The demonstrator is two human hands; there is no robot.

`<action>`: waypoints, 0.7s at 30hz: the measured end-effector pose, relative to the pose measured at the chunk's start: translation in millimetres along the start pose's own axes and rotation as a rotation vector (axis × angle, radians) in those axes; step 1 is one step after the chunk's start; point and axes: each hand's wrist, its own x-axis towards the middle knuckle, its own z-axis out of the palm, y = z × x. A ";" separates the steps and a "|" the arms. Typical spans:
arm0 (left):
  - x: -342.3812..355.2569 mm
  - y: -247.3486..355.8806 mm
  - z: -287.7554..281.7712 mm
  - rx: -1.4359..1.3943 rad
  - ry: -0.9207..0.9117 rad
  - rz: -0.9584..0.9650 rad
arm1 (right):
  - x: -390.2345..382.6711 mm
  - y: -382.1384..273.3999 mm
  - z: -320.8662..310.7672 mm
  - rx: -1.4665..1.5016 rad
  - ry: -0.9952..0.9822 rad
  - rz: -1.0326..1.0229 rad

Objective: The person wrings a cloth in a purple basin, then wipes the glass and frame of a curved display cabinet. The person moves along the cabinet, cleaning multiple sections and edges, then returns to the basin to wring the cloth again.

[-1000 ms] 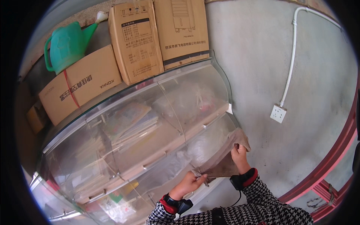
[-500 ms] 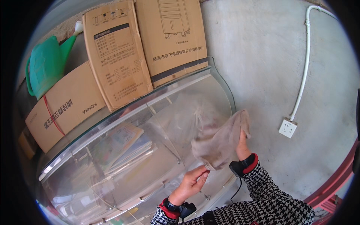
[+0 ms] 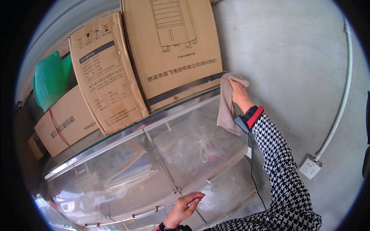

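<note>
Gripping a beige cloth [image 3: 227, 102] at the clear drawer cabinet's [image 3: 154, 169] top right corner, the right hand [image 3: 239, 95] has fingers closed; the left hand [image 3: 185, 206] hovers open and empty below.

Storage corner of a home or small shop: bare grey concrete wall [image 3: 293, 57], white surface conduit pipe [image 3: 339, 111] running to a white wall socket [image 3: 310, 166], clear plastic drawer cabinet [image 3: 162, 161] stuffed with papers and bags, brown cardboard appliance boxes [image 3: 173, 50] stacked on top, green plastic watering can [image 3: 50, 79] far left.
</note>
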 end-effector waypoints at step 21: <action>-57.7 -2.9 -70.5 -0.031 0.119 -0.003 | -1.7 -200.6 47.7 0.030 -0.112 -0.427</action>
